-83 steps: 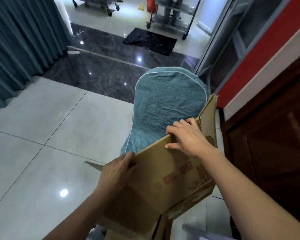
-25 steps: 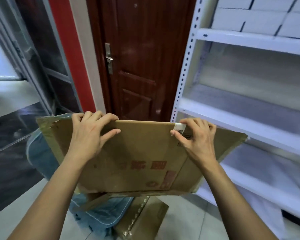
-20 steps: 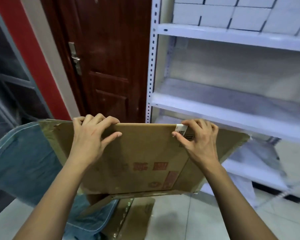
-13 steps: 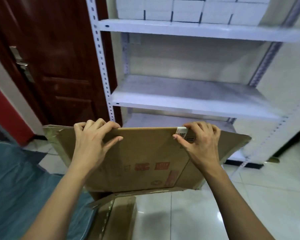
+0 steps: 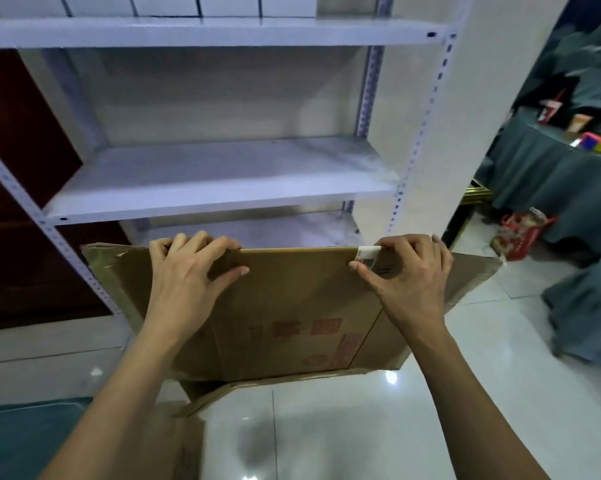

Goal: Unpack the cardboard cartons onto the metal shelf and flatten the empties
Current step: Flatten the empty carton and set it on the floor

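1. Holds the flattened carton (image 5: 292,306) upright in the air, in front of the metal shelf (image 5: 222,207) and above the floor (image 5: 326,427), touching neither of them.
2. Grips its top edge with the left hand (image 5: 191,275): fingers curled over the edge to the far side, thumb pressed on the near face. Probably done to clamp the two cardboard layers together and stop them from springing open.
3. Grips the same edge further along with the right hand (image 5: 406,282), in the same manner, thumb just beside a white label (image 5: 368,254) folded over the edge. Both hands well apart, most likely to prevent such a wide, soft sheet from twisting or sagging.
4. Looks already flattened, judging from the thin top edge and the loose flaps hanging at the bottom. Remains only to lay it down somewhere.
5. Shows a row of white boxes (image 5: 222,3) on the upper level of the shelf, so at least part of the unpacking seems finished.
6. Shows also another cardboard piece (image 5: 184,441) lying flat on the floor below, beside a teal cloth (image 5: 22,438). Perhaps the pile for the empties; impossible to tell for sure.
7. Calls for care near the perforated uprights of the shelf, to avoid catching a hanging flap there.
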`<act>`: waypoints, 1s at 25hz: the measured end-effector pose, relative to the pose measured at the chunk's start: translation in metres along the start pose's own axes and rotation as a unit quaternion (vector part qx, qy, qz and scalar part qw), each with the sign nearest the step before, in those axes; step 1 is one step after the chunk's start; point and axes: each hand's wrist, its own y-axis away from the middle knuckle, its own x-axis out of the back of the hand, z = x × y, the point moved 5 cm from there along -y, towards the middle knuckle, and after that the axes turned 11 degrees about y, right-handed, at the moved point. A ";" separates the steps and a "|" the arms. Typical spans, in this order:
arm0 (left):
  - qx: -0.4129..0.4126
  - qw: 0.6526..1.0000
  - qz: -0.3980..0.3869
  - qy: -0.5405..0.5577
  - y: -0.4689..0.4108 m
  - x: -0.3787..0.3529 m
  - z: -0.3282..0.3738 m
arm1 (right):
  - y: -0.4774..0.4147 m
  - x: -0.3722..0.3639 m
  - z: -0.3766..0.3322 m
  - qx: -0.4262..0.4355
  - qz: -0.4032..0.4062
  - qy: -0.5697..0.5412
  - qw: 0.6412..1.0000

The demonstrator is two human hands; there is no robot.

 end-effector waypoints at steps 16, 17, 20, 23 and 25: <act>-0.110 0.990 -0.029 0.086 -0.063 -0.147 0.228 | 0.005 0.088 0.253 -0.140 -0.018 0.083 0.986; -0.118 0.988 -0.031 0.092 -0.067 -0.157 0.236 | 0.003 0.089 0.263 -0.146 -0.028 0.088 0.985; -0.129 0.985 -0.033 0.108 -0.082 -0.187 0.256 | -0.007 0.092 0.293 -0.150 -0.045 0.103 0.982; -0.127 0.984 -0.034 0.120 -0.099 -0.218 0.277 | -0.022 0.092 0.324 -0.145 -0.043 0.102 0.983; -0.122 0.983 -0.045 0.129 -0.114 -0.243 0.291 | -0.035 0.088 0.348 -0.144 -0.047 0.104 0.983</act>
